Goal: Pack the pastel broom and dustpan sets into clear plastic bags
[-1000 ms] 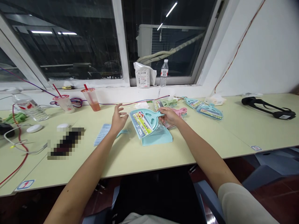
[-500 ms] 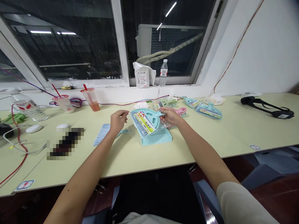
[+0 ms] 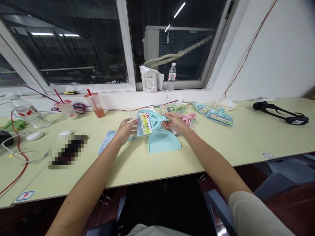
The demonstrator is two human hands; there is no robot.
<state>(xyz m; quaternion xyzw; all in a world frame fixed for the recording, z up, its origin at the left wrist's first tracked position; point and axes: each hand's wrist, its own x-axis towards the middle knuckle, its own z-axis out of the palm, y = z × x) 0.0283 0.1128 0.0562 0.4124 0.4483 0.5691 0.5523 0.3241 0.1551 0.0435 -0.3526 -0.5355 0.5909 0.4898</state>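
Observation:
My right hand [image 3: 175, 122] is closed round the handle of a light-blue dustpan and brush set [image 3: 155, 120], raised above the table. A yellow-green printed label and clear plastic lie over its broad end. My left hand [image 3: 126, 130] is at that broad end, its fingers curled at the clear plastic bag [image 3: 134, 115]. Below the set, a bare light-blue dustpan [image 3: 164, 142] rests on the table. A loose brush with blue bristles [image 3: 106, 142] lies to the left, its handle partly behind my left hand.
Packaged pink [image 3: 188, 118] and green [image 3: 177, 108] sets lie behind my right hand; wrapped blue sets [image 3: 220, 117] are farther right. Two drink cups [image 3: 96, 104], a large bottle [image 3: 30, 112] and cables [image 3: 22, 154] stand or lie left. A black strapped device [image 3: 280, 113] lies far right.
The held set has turned so its broad end faces left, and it has lifted off the dustpan below, which shows more fully. My left hand has moved slightly down and right, its fingers now spread more along the bag.

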